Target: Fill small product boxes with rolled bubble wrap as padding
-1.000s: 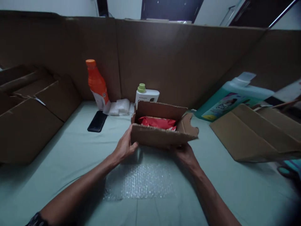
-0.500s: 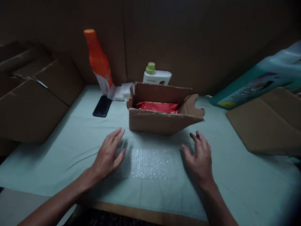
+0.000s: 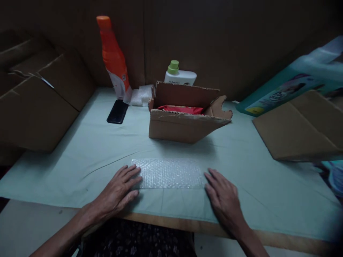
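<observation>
A flat strip of bubble wrap (image 3: 170,174) lies on the pale green cloth near the table's front edge. My left hand (image 3: 120,189) rests with fingers stretched out over its left end. At the right end is my right hand (image 3: 222,196), fingers extended and lying low beside the wrap; whether they touch it I cannot tell. Behind the wrap stands an open cardboard box (image 3: 177,125) with torn flaps, and a red packet (image 3: 182,109) shows inside it. The packet's lower part is hidden by the box wall.
Left of the box are a black phone (image 3: 117,111), an orange-and-white bottle (image 3: 115,60) and folded bubble wrap (image 3: 140,95). A white bottle with green cap (image 3: 180,76) stands behind. Large cartons flank both sides, with a teal jug (image 3: 292,84) leaning at right.
Both hands have come down and back toward me, from above the cloth near the box to the two ends of the bubble wrap. The view has tilted slightly downward.
</observation>
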`<action>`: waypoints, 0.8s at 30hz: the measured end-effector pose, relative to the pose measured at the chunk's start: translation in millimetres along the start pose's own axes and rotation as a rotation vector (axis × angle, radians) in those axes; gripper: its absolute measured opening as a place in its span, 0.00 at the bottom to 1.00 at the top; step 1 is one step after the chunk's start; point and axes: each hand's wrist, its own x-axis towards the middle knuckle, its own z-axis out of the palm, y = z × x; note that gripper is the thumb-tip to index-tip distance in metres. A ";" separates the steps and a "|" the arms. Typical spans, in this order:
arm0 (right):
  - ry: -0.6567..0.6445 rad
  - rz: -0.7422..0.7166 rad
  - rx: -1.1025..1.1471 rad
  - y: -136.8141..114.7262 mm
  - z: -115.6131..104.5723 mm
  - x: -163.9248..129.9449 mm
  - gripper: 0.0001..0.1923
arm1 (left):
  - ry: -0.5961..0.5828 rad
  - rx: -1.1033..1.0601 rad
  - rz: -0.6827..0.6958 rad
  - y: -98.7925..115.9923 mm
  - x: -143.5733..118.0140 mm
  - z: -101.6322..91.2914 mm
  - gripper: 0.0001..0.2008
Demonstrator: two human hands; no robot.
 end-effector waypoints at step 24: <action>-0.347 -0.433 0.356 -93.0 -44.0 50.9 0.37 | 0.213 -1.342 -0.797 69.7 -12.9 24.6 0.35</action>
